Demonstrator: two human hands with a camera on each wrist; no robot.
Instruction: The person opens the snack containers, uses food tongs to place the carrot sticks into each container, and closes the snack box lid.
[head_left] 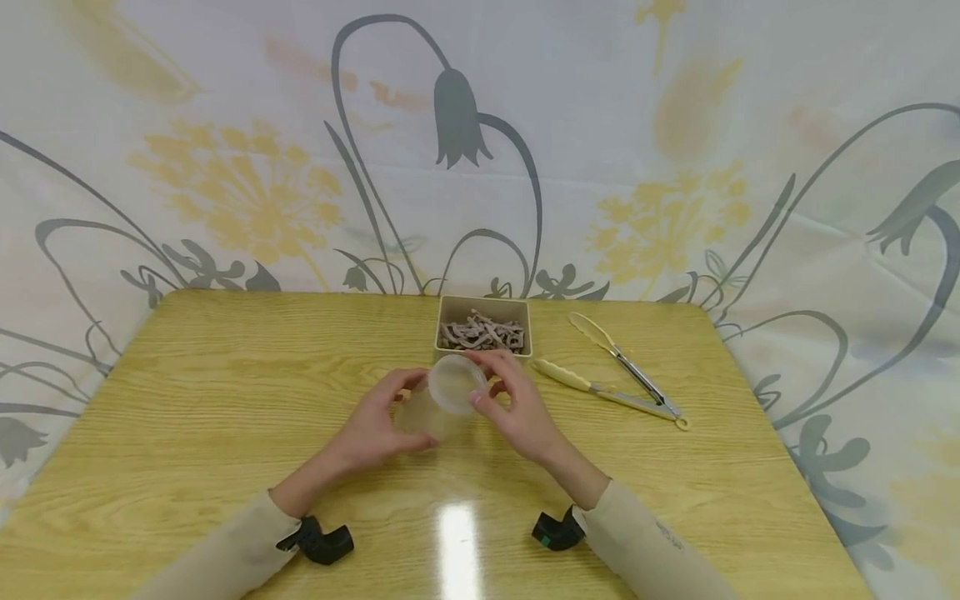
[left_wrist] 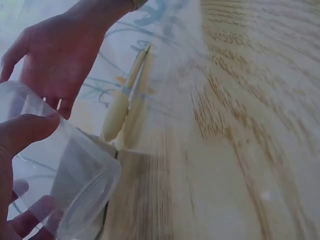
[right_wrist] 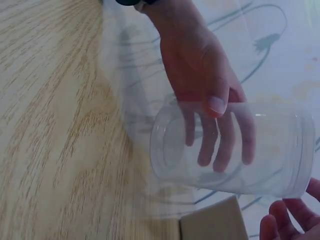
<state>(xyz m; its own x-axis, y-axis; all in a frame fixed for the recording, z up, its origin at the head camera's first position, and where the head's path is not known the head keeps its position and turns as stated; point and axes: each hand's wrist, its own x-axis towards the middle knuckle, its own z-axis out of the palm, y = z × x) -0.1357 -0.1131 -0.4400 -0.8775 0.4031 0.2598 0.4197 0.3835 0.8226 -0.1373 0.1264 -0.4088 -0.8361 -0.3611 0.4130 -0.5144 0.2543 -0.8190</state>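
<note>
Over the bench [head_left: 262, 375], just in front of a bin [head_left: 502, 308] of twisted strips [head_left: 483, 335], our left grip [head_left: 375, 425] curls round a clear container [head_left: 423, 418] while our right grip [head_left: 519, 414] pinches its rim [right_wrist: 302, 150], and we do best pressing lightly.

Head view. Passage: across tabletop [head_left: 225, 358], left of frame. Obstacles: clear container [head_left: 455, 385] between left hand [head_left: 378, 421] and right hand [head_left: 520, 410], centre; filled bin [head_left: 513, 311] just beyond; spread tongs [head_left: 632, 402], centre right; patterned backdrop [head_left: 555, 217] along top.

Head view: right sleeve [head_left: 637, 546] cut off (print [head_left: 670, 535] too small to read); left-wrist view: container [left_wrist: 90, 162] cropped.
</note>
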